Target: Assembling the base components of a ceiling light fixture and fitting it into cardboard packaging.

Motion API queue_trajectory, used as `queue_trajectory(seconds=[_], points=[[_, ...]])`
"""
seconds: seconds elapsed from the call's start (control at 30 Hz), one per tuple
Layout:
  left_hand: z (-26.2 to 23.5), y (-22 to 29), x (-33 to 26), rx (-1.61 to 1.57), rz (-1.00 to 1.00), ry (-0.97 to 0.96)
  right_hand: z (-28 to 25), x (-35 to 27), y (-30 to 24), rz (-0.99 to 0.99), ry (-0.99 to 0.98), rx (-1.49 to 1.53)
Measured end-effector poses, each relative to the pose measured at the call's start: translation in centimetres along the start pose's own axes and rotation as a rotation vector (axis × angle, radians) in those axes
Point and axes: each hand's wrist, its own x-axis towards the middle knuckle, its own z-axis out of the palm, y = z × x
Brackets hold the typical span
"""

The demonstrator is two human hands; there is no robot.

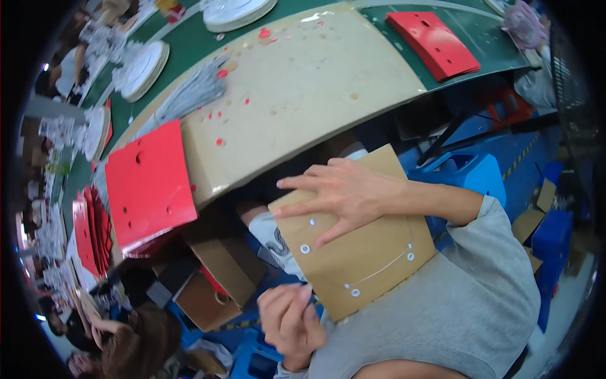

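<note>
just under the right hand's fingers [303, 184] lies a tan brown card [363, 252] dotted with small silver rings and crossed by one thin pale line. well beyond the fingers, the board [303, 95] is beige, speckled with red dots, on a dark green table [189, 44]. far left of the fingers the stacked sheets [148, 183] are bright red. the sleeve [480, 297] is plain grey.

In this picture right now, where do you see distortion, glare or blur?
Head view: the fisheye bends the worktable edge into an arc and leaves black corners; a small glare patch sits on the tan board near the top; the right hand and brown card look sharp; the left hand is slightly soft; the left rim is blurred.
</note>
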Motion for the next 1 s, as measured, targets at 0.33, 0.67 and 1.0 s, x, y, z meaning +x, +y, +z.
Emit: queue_trajectory(seconds=[0.33,0.67,1.0], points=[[4.3,-1.4,1.2,0.500,-0.239,0.088,0.0,1.0,-0.9,0.494,0.069,-0.171],[4.0,-4.5,4.1,0.320,-0.026,-0.134,-2.1,-3.4,-1.5,0.366,0.223,-0.365],[4.0,-6.0,5.1,0.122,-0.109,-0.057,0.2,-0.3,1.1,-0.003,0.389,0.383]])
